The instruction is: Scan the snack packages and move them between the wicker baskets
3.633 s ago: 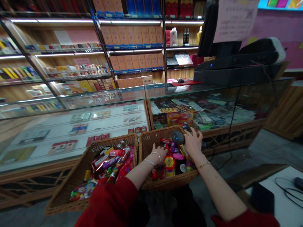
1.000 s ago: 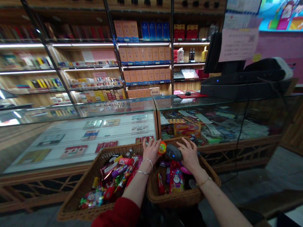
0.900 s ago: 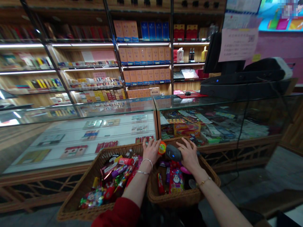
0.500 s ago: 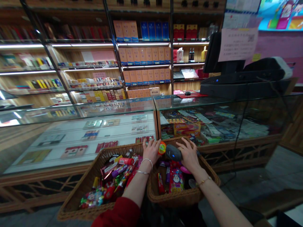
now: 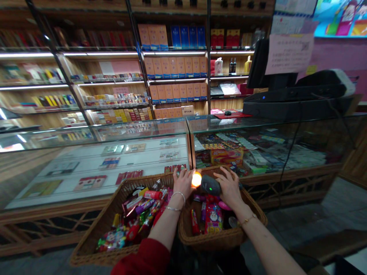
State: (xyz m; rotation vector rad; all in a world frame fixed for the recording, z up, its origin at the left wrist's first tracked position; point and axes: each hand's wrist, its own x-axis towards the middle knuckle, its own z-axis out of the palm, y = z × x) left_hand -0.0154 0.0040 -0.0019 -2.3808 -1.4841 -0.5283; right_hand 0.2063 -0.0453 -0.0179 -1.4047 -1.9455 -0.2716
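Note:
My left hand (image 5: pixel 182 186) is closed on a small round orange container (image 5: pixel 196 179), held above the gap between two wicker baskets. The container's end faces right and glows bright white-orange. In my right hand (image 5: pixel 228 188) is a dark grey handheld barcode scanner (image 5: pixel 210 185), its head pointed at the container and a green light lit on top. Below the scanner sits the smaller wicker basket (image 5: pixel 212 241), holding a pink candy packet (image 5: pixel 213 217) and a red tube (image 5: pixel 194 222). The larger wicker basket (image 5: pixel 94 227) on the left is full of mixed bright sweets (image 5: pixel 143 208).
Beyond the baskets runs a glass display counter (image 5: pixel 151 131) with flat packs inside. A dark monitor (image 5: pixel 258 65) and a register base (image 5: pixel 286 109) stand on its right end, with a black cable (image 5: pixel 289 152) hanging down. Stocked shelves (image 5: pixel 174 78) line the wall.
The scanner's light has turned from blue to green. The orange container's end, whose yellow-green face showed before, is now lit brightly. Both hands have stayed almost in place.

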